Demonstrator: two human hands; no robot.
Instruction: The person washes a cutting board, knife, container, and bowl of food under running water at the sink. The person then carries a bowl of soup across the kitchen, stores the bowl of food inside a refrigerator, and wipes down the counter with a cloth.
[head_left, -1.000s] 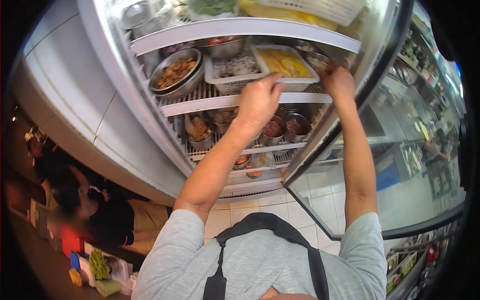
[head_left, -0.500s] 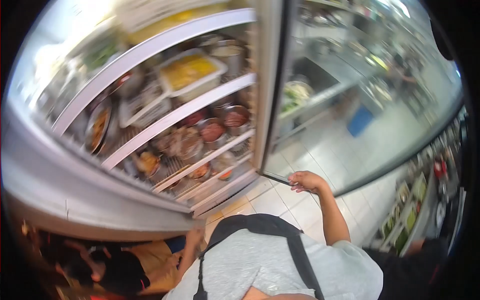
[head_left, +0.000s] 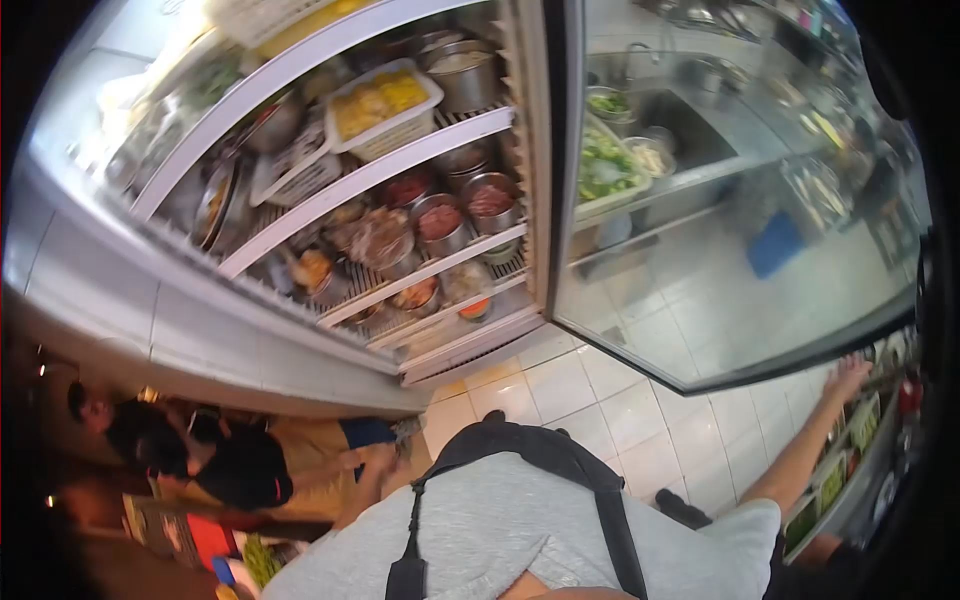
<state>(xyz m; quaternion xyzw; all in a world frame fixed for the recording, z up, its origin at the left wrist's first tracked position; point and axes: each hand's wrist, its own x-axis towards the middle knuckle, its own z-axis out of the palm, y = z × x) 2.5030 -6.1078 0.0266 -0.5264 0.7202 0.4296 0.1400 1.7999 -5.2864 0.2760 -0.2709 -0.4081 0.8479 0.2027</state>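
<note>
Before me stands a refrigerator with its glass door (head_left: 690, 300) swung open to the right. My right hand (head_left: 848, 375) reaches far right, fingers stretched out, by the door's dark lower edge (head_left: 800, 362). Low on the left, my left hand (head_left: 378, 465) is near the refrigerator's lower side; its fingers are indistinct. On the shelves are a white basket (head_left: 385, 145) of yellow food, metal pots of reddish ground meat (head_left: 440, 225), a bagged item (head_left: 383, 240), a large pot (head_left: 462, 75) and a small container with an orange-red side (head_left: 474, 308).
White floor tiles (head_left: 585, 400) lie below the door. Through the glass appear a steel sink (head_left: 685, 125), a tray of greens (head_left: 608, 165) and a blue object (head_left: 775, 245). At lower left is a person in black (head_left: 240, 470). Containers of greens (head_left: 832, 485) line the right side.
My right hand has moved from the door's bottom edge near the hinge side out to the far right. The view has shifted slightly, and the door appears at a different angle.
</note>
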